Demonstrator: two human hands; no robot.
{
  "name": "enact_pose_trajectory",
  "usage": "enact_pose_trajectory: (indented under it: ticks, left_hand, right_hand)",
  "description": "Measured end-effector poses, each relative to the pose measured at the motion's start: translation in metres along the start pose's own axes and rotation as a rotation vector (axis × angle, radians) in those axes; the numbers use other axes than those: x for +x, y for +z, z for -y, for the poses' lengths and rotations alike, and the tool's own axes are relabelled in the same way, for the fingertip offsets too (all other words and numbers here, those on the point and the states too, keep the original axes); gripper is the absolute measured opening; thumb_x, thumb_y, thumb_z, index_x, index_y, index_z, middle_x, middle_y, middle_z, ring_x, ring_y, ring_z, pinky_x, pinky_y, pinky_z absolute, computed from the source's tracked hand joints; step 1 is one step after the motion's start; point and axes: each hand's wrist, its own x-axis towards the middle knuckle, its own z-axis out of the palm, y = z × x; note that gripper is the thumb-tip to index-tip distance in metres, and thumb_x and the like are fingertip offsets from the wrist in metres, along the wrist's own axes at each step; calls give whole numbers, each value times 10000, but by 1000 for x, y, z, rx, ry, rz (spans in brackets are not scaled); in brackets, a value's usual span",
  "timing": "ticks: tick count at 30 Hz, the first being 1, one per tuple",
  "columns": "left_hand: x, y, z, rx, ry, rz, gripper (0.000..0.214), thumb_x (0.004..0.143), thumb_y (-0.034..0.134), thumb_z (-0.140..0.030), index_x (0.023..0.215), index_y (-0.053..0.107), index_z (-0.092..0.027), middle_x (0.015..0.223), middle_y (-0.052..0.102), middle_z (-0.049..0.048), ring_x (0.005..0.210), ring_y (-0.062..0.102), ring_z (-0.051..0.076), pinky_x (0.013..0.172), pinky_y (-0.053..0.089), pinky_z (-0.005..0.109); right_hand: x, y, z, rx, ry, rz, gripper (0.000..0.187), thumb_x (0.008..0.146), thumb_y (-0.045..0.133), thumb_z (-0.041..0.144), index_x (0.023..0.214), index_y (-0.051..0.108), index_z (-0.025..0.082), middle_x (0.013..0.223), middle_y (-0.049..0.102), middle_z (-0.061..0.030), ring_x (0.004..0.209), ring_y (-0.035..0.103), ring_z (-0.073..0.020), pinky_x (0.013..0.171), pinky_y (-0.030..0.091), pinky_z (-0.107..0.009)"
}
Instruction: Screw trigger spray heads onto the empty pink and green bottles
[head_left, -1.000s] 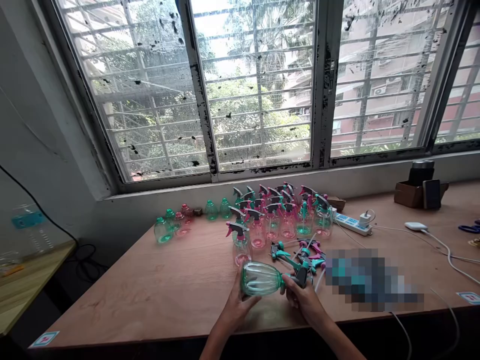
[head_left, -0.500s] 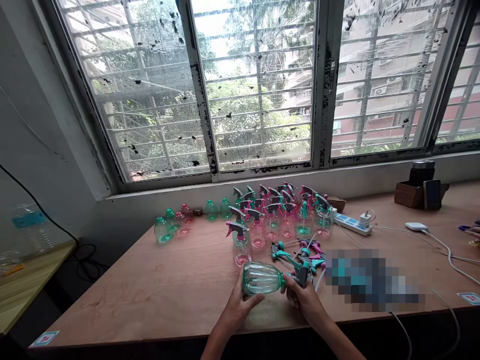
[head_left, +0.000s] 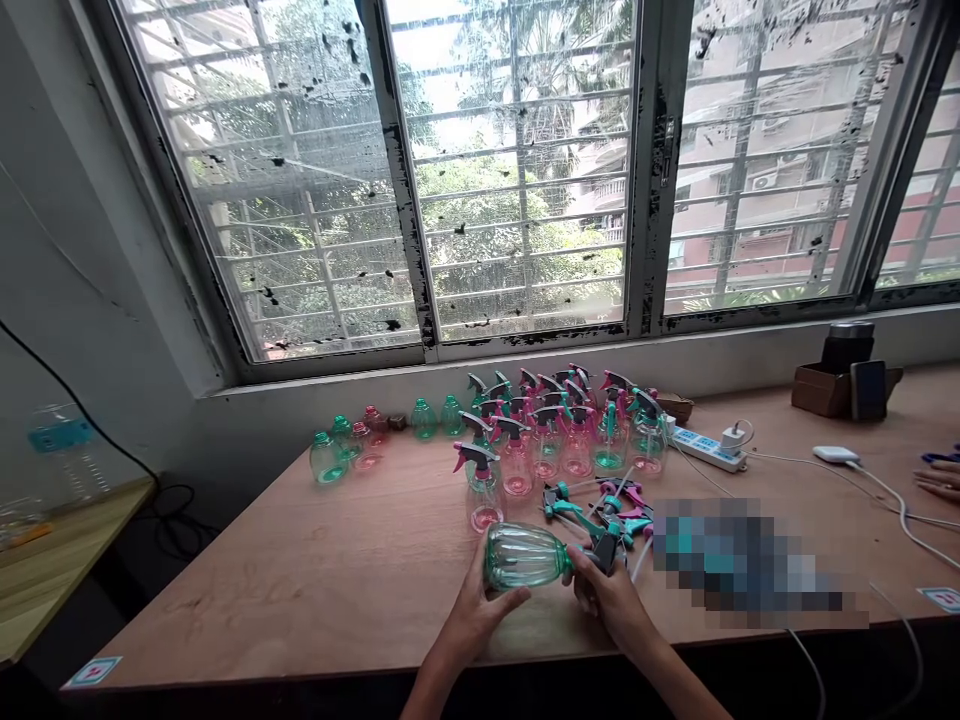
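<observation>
A clear green spray bottle (head_left: 521,556) lies on its side in both my hands, just above the wooden table (head_left: 315,580). My left hand (head_left: 474,610) cups the bottle's body from below, fingers wrapped round it. My right hand (head_left: 606,597) is closed on the grey trigger sprayer head (head_left: 602,551) at the bottle's neck. Loose trigger heads (head_left: 600,502) in teal and pink lie just behind my right hand. A pink bottle with a trigger (head_left: 481,488) stands right behind the held bottle.
Several capped spray bottles (head_left: 570,425) stand in a group near the window, and uncapped green and pink bottles (head_left: 345,448) stand to their left. A power strip (head_left: 709,450) and white cables (head_left: 877,490) lie to the right. Another person's fingers (head_left: 937,480) rest at the right edge.
My hands and the bottle have hardly shifted. Another person's fingers have come into view at the right edge of the table.
</observation>
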Motion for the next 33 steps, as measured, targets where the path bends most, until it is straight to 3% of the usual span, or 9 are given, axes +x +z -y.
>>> enact_pose_trajectory:
  ticks: [7,10,15,20,24,27,29,33]
  left_hand:
    - [4,-2,-2,40,16,-43,720,746,844,-435,1368,555,-216,1306,687,118,1284,582,356,1120,424,480]
    - [4,-2,-2,39,21,-38,652,786,807,-445,1352,575,-217,1316,686,115,1286,584,354,1126,421,481]
    - [1,-1,-2,9,17,5,1007,722,863,-430,1555,323,-260,1544,491,138,1390,491,365,1164,383,497]
    - [-1,0,-2,16,21,12,1118,704,876,-435,1591,212,-288,1640,334,130,1463,388,370,1205,317,501]
    - [2,-3,1,41,26,12,923,767,791,-551,1523,384,-212,1512,519,156,1398,469,388,1192,326,521]
    - [3,-5,5,70,19,21,811,786,776,-539,1453,480,-185,1354,654,161,1291,574,399,1140,392,538]
    - [3,-5,7,96,23,8,935,749,829,-480,1522,376,-212,1445,583,161,1360,513,396,1170,357,530]
    - [1,-5,10,153,57,-28,1109,757,830,-431,1601,125,-289,1689,206,117,1524,270,351,1241,237,488]
  right_hand:
    - [1,1,0,-6,7,-16,417,767,795,571,779,632,187,554,666,7,342,435,-78,317,290,-188]
    - [1,1,1,-9,11,-10,420,756,806,568,774,637,184,565,671,-1,344,445,-83,316,291,-193]
    - [1,0,1,5,8,2,417,774,798,553,700,621,183,541,650,2,338,423,-62,321,275,-184]
    - [1,0,0,14,12,11,428,763,802,564,699,615,184,548,665,-5,342,433,-65,322,277,-182]
    - [0,1,1,17,21,14,420,745,813,568,799,606,207,555,679,9,348,432,-75,331,290,-184]
    - [0,2,2,-5,33,12,430,739,811,580,758,610,200,542,678,2,340,440,-79,327,273,-190]
    - [0,2,4,-28,40,9,456,731,809,595,681,615,186,539,675,-11,333,445,-76,319,258,-195]
    - [-2,3,8,-64,53,20,507,727,792,632,611,624,168,478,624,-1,316,435,-71,306,259,-195]
